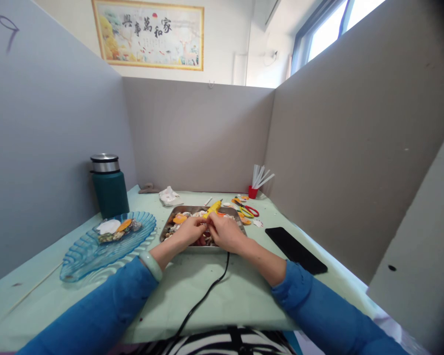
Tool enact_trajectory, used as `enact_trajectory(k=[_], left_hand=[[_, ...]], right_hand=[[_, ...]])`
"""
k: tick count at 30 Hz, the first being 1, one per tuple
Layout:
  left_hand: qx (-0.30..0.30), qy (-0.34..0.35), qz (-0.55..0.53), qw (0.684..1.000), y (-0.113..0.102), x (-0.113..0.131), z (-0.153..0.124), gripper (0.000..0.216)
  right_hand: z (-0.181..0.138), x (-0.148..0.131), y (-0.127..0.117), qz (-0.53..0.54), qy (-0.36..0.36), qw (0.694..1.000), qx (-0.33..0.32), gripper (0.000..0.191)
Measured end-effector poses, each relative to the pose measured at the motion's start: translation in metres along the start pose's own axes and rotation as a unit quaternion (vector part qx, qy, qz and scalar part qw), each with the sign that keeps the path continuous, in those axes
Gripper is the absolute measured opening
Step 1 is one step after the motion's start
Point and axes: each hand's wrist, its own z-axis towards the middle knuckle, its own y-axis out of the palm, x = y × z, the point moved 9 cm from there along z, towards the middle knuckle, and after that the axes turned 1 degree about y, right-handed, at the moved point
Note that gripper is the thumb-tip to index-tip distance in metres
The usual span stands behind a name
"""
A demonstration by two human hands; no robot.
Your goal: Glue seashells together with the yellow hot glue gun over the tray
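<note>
The left hand [188, 231] and right hand [227, 232] meet over the shallow rectangular silvery metal tray [198, 250], fingertips bent together; whether anything small is pinched between them cannot be told. The tray's near rim runs under the wrists, and its left and far rims show past the hands. Between the near rim and the front edge of the pale green covered worktop [251, 296] is a broad strip crossed by a black cable [207, 294].

Inside the tray lies a crowded mix of shell-like pieces [179, 218], orange, white and brownish, partly hidden by the fingers. A yellow glue gun [213, 207] shows over the tray's far part, its tip pointing away and to the right.

Left of the tray, well apart from its rim, sits a translucent blue ribbed fan-shaped plate [85, 261] bearing a cluster of white, orange and mottled pieces [114, 229]; behind that cluster's plate stands a dark teal bottle with a silver lid [110, 195]. Just beyond the tray's far right corner are scissors with yellow-and-red handles [249, 212]; farther back, a small red cup [253, 192] holds white sticks [259, 177]. Right of the tray lies a flat black rectangular slab [296, 249]. Grey partition panels [200, 133] bound the worktop left, right and behind the tray.
</note>
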Motion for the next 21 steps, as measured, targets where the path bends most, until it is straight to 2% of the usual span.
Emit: enact_trajectory(k=[21], left_hand=[[-0.002, 0.007, 0.024, 1.000, -0.0003, -0.0037, 0.0031, 0.014]], right_hand=[[0.0000, -0.0012, -0.0010, -0.007, -0.006, 1.000, 0.012, 0.016]])
